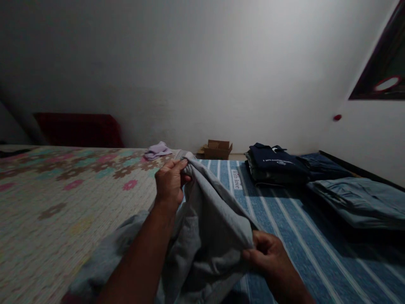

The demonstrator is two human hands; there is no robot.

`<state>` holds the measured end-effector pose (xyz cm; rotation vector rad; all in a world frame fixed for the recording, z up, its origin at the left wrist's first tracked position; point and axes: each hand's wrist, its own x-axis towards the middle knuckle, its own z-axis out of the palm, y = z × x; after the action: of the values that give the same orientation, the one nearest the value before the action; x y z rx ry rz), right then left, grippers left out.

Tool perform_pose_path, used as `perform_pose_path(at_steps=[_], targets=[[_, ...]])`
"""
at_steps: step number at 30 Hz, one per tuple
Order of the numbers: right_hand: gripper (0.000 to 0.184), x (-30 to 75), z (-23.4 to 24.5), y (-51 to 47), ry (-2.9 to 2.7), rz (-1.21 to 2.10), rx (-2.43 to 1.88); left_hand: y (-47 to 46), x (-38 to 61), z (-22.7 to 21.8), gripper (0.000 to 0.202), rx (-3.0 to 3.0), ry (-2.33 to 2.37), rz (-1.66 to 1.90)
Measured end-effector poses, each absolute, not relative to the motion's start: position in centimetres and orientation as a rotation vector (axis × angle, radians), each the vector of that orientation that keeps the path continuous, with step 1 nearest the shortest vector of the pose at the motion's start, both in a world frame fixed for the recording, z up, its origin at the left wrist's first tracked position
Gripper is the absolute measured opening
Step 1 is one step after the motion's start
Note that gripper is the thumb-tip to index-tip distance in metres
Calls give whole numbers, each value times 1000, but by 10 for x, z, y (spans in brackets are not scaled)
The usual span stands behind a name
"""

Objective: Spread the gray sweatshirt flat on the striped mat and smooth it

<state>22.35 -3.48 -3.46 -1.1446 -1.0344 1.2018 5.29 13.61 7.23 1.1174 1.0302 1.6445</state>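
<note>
A grey garment [205, 228] is stretched between both my hands over the bed. My left hand [171, 183] pinches its far edge, held up near the middle of the bed. Closer to me, my right hand [268, 255] grips the near corner of the same cloth. The rest of the garment hangs down and bunches toward my lower left. Under it lie a floral cover [63, 198] on the left and a blue striped sheet [284, 219] on the right.
Folded clothes sit on the striped sheet: a dark navy stack [272, 164] and blue-grey folded pieces [357, 200] at the right. A small lilac cloth [157, 150] lies at the far edge. A cardboard box [217, 149] stands by the wall. A dark red headboard-like shape [79, 130] is far left.
</note>
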Motion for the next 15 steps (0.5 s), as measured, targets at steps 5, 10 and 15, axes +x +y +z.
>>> perform_pose_path(at_steps=[5,10,15], targets=[[40,233,-68,-14,-782,1229,-1120,156,41,18,16,1274,1516,1156],[41,229,-105,-16,-518,1430,-918,163,30,7,33,1733,1584,633],[51,218,-100,-21,-521,1581,-768,164,39,21,42,1802,1469,312]])
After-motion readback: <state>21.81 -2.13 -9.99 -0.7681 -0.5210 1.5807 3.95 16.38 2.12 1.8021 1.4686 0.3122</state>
